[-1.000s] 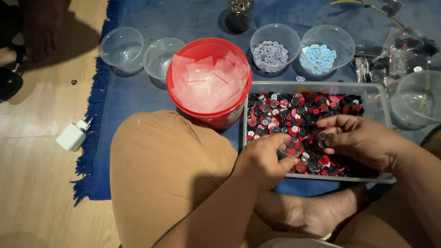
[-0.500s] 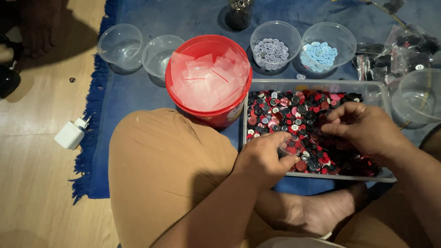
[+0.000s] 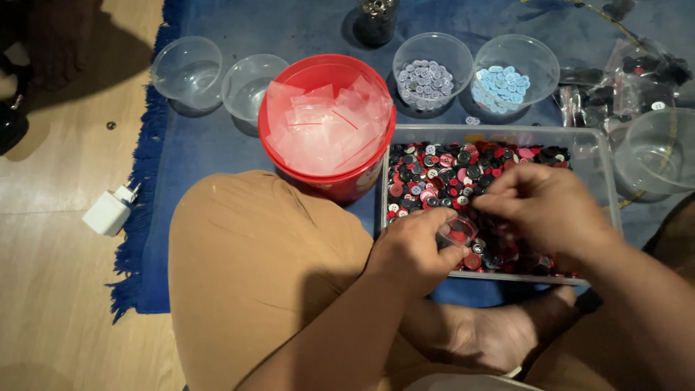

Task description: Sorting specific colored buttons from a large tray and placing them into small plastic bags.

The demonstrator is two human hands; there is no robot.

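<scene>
Over the clear plastic tray [image 3: 601,156] of mixed red, black and pink buttons [image 3: 441,170], I log two hands at work.

Left hand [image 3: 413,250] — fingers curled, pinching a small clear bag [image 3: 456,232] at the tray's near edge; red buttons show inside the bag.

Right hand [image 3: 546,206] — hovering over the middle of the tray, fingertips drawn together just above the bag's mouth; I cannot tell whether a button sits between them.

Red bucket [image 3: 326,181] — just left of the tray, touching it or nearly so, heaped with empty clear bags [image 3: 326,123].

Beyond the tray, on the blue rug [image 3: 210,152]: one clear bowl of pale grey buttons [image 3: 427,80], one clear bowl of light blue buttons [image 3: 499,87] beside it.

Left of the bucket: two empty clear bowls [image 3: 217,76], side by side.

Right edge: another clear bowl [image 3: 659,152], with a litter of filled bags [image 3: 630,80] behind it.

Wooden floor [image 3: 51,289], off the rug's fringe: a white charger plug [image 3: 108,210].

Near foreground: my operator's knee in tan cloth [image 3: 253,268], and a bare foot [image 3: 485,337] under the tray's front edge.
</scene>
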